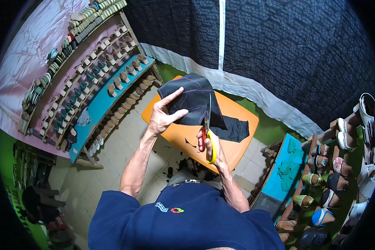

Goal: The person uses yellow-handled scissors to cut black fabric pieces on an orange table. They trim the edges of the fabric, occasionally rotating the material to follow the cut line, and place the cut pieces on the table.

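Observation:
A black sheet of material (191, 93) with thin purple lines drawn on it is raised above the orange table (235, 148). My left hand (164, 116) grips its left edge, thumb and forefinger stretched across the face. In my right hand (214, 151) is a pair of scissors (207, 121) with yellow and red handles. The blades point away from me and lie at the right part of the sheet, seemingly parted around it; the exact cutting point is hard to make out. A folded black cloth piece (234, 130) rests on the table, partly under the sheet.
Tiered shelves (96, 106) with rows of shoes and lasts stand at the left. Another rack of shoes (321, 183) is at the right, beside a blue board with green scraps (290, 166). Black offcuts (181, 164) lie on the floor near me. A dark patterned curtain (279, 50) hangs behind the table.

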The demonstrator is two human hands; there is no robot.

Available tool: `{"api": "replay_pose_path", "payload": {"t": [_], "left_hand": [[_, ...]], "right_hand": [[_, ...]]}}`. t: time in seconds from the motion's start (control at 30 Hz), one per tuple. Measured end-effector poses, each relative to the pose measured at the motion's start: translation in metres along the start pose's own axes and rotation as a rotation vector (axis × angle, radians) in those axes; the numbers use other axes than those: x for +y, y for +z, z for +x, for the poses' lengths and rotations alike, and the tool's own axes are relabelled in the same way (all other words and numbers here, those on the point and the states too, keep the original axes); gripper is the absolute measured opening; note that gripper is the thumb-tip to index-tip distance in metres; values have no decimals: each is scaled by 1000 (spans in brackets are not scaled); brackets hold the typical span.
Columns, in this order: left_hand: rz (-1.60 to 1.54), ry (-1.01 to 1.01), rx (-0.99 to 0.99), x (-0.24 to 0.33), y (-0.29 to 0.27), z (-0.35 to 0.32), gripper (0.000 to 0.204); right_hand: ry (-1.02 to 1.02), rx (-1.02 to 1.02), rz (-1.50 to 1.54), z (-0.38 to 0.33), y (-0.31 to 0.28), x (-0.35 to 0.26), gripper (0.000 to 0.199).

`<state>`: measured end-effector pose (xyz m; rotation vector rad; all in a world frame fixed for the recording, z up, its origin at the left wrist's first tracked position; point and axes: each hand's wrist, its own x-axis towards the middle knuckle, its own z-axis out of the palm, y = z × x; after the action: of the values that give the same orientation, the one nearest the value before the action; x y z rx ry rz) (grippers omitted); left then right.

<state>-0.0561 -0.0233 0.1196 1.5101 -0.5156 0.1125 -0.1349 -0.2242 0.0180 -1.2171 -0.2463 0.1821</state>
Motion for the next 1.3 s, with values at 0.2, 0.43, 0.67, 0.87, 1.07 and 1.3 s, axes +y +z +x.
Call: {"api": "replay_pose_path", "payload": {"t": [0.2,0.43,0.67,0.87,1.07,1.3], "left_hand": [[39,21,-11,1,0,3,72],[26,28,-17,-1,-3,6,71],[-61,10,145,-14,-12,16,60],[-572,-214,512,-36,31,10,33],[-928,-245,611,-28,55,-15,76],[-591,-168,590,-35,64,-28,92]], "right_hand": [[10,26,-32,1,-3,3,57],[49,15,-20,-2,-7,-4,50],[62,41,-117,-5,-3,-15,62],[26,63,-152,-4,4,-11,65],[77,140,-242,-4,7,-6,65],[28,133,-413,-3,4,11,59]]}}
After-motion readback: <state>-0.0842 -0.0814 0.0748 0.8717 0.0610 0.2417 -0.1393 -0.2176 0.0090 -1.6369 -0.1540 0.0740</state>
